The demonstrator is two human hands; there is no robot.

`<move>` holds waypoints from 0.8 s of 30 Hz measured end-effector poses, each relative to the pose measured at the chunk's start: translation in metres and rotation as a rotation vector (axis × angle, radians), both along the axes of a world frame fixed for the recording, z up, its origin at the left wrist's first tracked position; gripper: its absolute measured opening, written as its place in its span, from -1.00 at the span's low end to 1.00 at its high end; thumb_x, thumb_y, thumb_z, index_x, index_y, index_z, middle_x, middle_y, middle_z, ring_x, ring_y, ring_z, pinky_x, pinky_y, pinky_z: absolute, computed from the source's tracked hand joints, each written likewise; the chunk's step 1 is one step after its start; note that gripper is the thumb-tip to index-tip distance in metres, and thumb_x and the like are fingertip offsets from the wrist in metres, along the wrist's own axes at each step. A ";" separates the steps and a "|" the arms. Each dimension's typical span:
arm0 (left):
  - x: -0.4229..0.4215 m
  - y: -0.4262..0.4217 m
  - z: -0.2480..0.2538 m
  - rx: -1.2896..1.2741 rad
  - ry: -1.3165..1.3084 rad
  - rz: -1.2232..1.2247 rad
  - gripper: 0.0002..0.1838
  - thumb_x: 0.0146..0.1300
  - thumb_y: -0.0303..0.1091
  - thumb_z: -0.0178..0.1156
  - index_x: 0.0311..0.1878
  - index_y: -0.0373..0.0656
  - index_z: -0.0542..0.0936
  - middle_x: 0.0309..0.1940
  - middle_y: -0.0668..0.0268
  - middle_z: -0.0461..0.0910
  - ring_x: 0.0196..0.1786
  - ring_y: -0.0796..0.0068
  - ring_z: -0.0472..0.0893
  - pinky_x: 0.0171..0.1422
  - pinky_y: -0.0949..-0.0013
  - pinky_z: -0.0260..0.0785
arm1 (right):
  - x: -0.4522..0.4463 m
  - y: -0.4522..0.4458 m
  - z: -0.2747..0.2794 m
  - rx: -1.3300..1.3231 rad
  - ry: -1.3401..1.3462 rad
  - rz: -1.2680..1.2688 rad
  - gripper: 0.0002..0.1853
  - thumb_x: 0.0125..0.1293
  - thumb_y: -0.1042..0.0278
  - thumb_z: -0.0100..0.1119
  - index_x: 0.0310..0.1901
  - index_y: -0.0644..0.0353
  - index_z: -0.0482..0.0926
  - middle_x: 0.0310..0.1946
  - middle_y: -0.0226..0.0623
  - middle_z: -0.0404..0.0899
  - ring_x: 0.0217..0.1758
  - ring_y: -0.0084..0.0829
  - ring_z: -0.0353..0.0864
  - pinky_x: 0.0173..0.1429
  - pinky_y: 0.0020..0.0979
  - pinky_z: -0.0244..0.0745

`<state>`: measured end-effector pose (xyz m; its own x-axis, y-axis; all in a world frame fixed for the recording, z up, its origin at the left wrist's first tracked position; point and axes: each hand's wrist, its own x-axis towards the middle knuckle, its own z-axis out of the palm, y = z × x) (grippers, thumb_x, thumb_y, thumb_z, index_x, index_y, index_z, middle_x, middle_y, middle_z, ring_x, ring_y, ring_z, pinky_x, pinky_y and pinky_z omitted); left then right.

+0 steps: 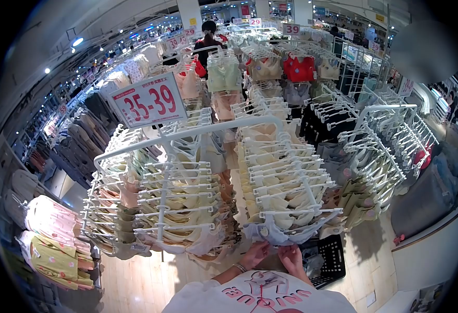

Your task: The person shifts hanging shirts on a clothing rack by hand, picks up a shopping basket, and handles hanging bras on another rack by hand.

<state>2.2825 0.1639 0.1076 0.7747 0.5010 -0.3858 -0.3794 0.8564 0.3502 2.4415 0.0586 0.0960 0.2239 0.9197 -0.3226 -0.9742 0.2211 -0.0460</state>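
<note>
Fingers of left hand [256, 254] and right hand [291, 257] at lower edge of pale-lavender fabric bra [277, 236]; clamped, can't tell. Bra hung; handling unfinished.

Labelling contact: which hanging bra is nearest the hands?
The lavender-grey bra fronting the right-hand row of cream bras: left hand and right hand are at its lower edge; the rest hang farther back.

Ceiling lamp [77, 41] glaring, fisheye curvature; blackened corners
</note>
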 end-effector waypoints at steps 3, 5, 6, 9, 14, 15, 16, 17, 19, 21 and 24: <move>0.000 0.002 -0.010 0.003 -0.003 -0.009 -0.94 0.18 -0.39 0.24 -0.33 -0.03 0.54 -0.26 0.43 0.56 -0.09 0.50 0.51 -0.04 0.37 0.34 | 0.002 0.000 -0.005 0.035 -0.007 0.009 -0.68 0.18 0.32 0.13 -0.67 0.07 0.29 -0.54 -0.39 0.44 -0.28 -0.36 0.38 0.08 -0.28 0.34; 0.000 0.002 -0.009 -0.018 0.018 -0.005 -0.94 0.17 -0.41 0.24 -0.34 -0.04 0.54 -0.27 0.42 0.55 -0.10 0.51 0.52 -0.06 0.38 0.34 | 0.003 -0.001 -0.009 0.026 -0.009 0.007 -0.70 0.18 0.31 0.14 -0.66 0.07 0.32 -0.51 -0.39 0.47 -0.27 -0.36 0.39 0.09 -0.28 0.35; 0.000 0.002 -0.005 -0.019 0.039 -0.003 -0.94 0.17 -0.41 0.24 -0.34 -0.05 0.54 -0.28 0.42 0.55 -0.12 0.52 0.51 -0.07 0.38 0.34 | 0.003 -0.001 -0.008 0.026 -0.011 0.006 -0.70 0.18 0.31 0.13 -0.65 0.07 0.33 -0.50 -0.39 0.48 -0.26 -0.36 0.39 0.09 -0.28 0.35; 0.002 0.001 0.007 -0.015 0.094 -0.004 -0.95 0.17 -0.42 0.23 -0.35 -0.07 0.53 -0.30 0.42 0.55 -0.15 0.53 0.51 -0.09 0.39 0.35 | 0.002 -0.001 -0.005 0.015 -0.016 0.003 -0.72 0.19 0.31 0.13 -0.64 0.08 0.35 -0.48 -0.39 0.51 -0.25 -0.37 0.41 0.10 -0.28 0.35; 0.002 0.003 -0.008 -0.016 0.146 -0.013 -0.94 0.20 -0.42 0.19 -0.27 -0.06 0.52 -0.30 0.42 0.53 -0.19 0.56 0.50 -0.10 0.41 0.35 | 0.004 -0.001 -0.004 0.014 -0.007 0.026 -0.71 0.20 0.30 0.12 -0.64 0.08 0.35 -0.49 -0.40 0.50 -0.27 -0.38 0.40 0.12 -0.29 0.35; 0.003 0.003 -0.008 0.001 0.160 -0.019 -0.93 0.21 -0.41 0.18 -0.24 -0.05 0.51 -0.29 0.43 0.53 -0.19 0.56 0.50 -0.10 0.41 0.35 | 0.004 0.000 -0.003 -0.006 -0.004 0.019 -0.70 0.21 0.29 0.11 -0.64 0.08 0.34 -0.49 -0.40 0.49 -0.27 -0.38 0.39 0.12 -0.30 0.35; 0.003 0.003 -0.007 0.019 0.175 -0.025 -0.91 0.22 -0.41 0.18 -0.21 -0.04 0.51 -0.28 0.43 0.52 -0.19 0.57 0.50 -0.09 0.42 0.35 | 0.003 0.000 -0.001 -0.026 0.000 0.012 -0.70 0.21 0.29 0.11 -0.64 0.08 0.33 -0.50 -0.40 0.48 -0.28 -0.38 0.39 0.12 -0.30 0.35; 0.004 0.002 -0.007 0.036 0.189 -0.031 -0.89 0.23 -0.40 0.17 -0.18 -0.04 0.50 -0.27 0.44 0.52 -0.19 0.57 0.49 -0.09 0.42 0.35 | 0.003 0.000 0.000 -0.047 0.003 0.005 -0.70 0.22 0.29 0.10 -0.64 0.08 0.32 -0.51 -0.40 0.47 -0.29 -0.38 0.38 0.12 -0.30 0.35; 0.003 0.003 -0.013 0.072 0.220 -0.038 -0.86 0.24 -0.39 0.16 -0.14 -0.03 0.48 -0.24 0.45 0.51 -0.18 0.59 0.49 -0.09 0.43 0.35 | 0.004 -0.001 -0.005 -0.027 0.014 0.014 -0.68 0.22 0.29 0.09 -0.65 0.08 0.30 -0.53 -0.41 0.44 -0.30 -0.38 0.37 0.12 -0.30 0.34; 0.004 0.003 -0.018 0.099 0.252 -0.045 -0.84 0.25 -0.39 0.15 -0.11 -0.02 0.47 -0.22 0.45 0.51 -0.18 0.61 0.49 -0.08 0.44 0.35 | 0.004 -0.002 -0.008 -0.005 0.018 0.022 -0.68 0.23 0.30 0.07 -0.66 0.08 0.29 -0.56 -0.41 0.42 -0.31 -0.38 0.37 0.13 -0.29 0.34; 0.005 0.001 -0.026 0.144 0.277 -0.044 -0.81 0.25 -0.41 0.15 -0.08 -0.02 0.47 -0.20 0.46 0.51 -0.17 0.62 0.49 -0.07 0.46 0.35 | 0.005 -0.002 -0.012 0.026 0.016 0.028 -0.69 0.23 0.34 0.06 -0.66 0.08 0.29 -0.56 -0.41 0.42 -0.31 -0.38 0.37 0.13 -0.28 0.33</move>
<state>2.2875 0.1646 0.0819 0.6722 0.5341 -0.5127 -0.2163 0.8040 0.5540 2.4463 0.0568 0.0841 0.1925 0.9337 -0.3019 -0.9807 0.1942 -0.0245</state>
